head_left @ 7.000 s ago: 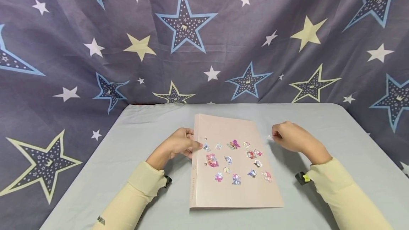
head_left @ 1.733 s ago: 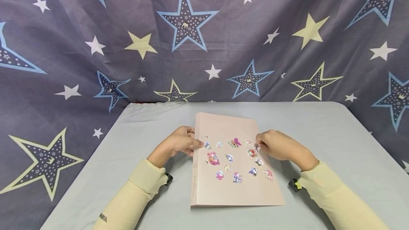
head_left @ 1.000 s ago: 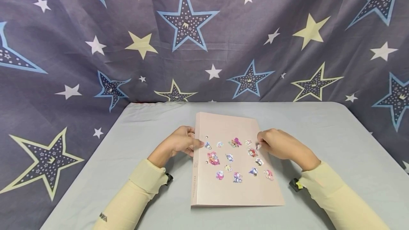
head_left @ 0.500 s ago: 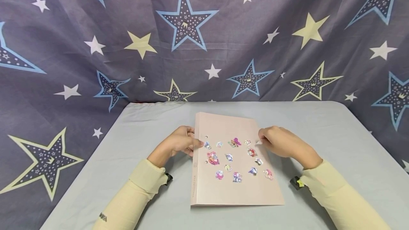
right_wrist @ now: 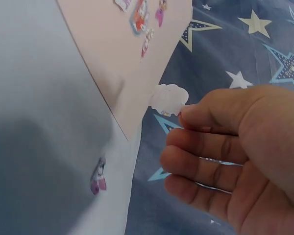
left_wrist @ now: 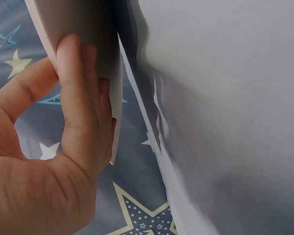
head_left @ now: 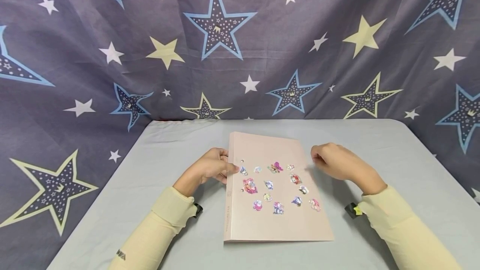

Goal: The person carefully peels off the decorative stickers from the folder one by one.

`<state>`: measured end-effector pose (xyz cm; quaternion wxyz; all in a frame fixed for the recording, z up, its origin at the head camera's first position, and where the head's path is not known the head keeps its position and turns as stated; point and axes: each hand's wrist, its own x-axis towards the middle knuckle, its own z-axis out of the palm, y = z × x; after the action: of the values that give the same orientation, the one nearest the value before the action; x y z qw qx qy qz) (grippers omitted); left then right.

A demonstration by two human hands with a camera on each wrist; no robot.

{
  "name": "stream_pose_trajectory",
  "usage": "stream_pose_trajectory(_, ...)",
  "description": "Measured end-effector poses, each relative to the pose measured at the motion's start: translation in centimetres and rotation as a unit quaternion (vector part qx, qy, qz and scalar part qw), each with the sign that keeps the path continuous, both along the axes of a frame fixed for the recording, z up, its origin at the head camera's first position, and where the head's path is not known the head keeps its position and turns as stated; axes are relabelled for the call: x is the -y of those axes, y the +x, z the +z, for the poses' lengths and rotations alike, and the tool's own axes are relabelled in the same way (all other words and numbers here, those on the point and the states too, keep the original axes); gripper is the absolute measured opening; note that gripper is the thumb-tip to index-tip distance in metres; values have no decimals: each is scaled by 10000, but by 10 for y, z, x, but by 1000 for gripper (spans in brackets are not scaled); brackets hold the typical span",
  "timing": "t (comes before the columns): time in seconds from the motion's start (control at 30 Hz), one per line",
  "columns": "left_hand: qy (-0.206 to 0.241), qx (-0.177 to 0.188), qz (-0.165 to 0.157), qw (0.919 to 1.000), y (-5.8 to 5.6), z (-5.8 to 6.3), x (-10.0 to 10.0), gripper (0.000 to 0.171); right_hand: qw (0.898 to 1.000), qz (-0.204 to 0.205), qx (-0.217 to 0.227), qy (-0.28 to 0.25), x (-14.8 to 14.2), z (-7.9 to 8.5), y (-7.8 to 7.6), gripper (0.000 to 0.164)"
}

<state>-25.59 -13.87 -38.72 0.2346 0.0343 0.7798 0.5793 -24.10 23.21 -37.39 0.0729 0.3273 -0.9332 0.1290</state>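
A pale pink file folder [head_left: 270,224], dotted with shiny cartoon stickers [head_left: 277,208], is upright at a lean in the head view. My left hand [head_left: 210,166] grips its spine edge, thumb on the cover and fingers behind. My right hand [head_left: 335,161] is just off the folder's right edge. In the right wrist view its thumb and forefinger pinch a small sticker [right_wrist: 169,99], pale back showing; its printed face is hidden. The other fingers curl loosely beneath.
A purple-and-pink sticker [right_wrist: 99,177] lies on the grey cloth-covered table [head_left: 180,220]. A dark curtain [head_left: 240,74] printed with stars hangs behind the table.
A pink sticker near the folder's right edge has come off the cover. My right hand has moved right, away from the folder, with a sticker. My left hand keeps its grip.
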Motion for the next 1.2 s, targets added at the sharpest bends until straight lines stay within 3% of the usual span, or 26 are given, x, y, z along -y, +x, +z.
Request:
stream_pose_trajectory(0.43, 66, 47, 13, 10000, 0, -1, 0, 47, 9993, -299, 229, 56, -18, 2, -7, 17)
stream_pose_trajectory(0.67, 23, 18, -1, 10000, 1, 0, -1, 46, 9983, -522, 73, 246, -26, -3, -9, 17)
stream_pose_trajectory(0.9, 34, -22, -71, 10000, 0, 0, 0, 42, 9947, -854, 193, 542, -31, -10, -13, 17)
stream_pose_trajectory(1.2, 40, -30, -94, 9999, 0, 0, 0, 41, 9946, -707, 472, 594, -30, -13, -11, 20)
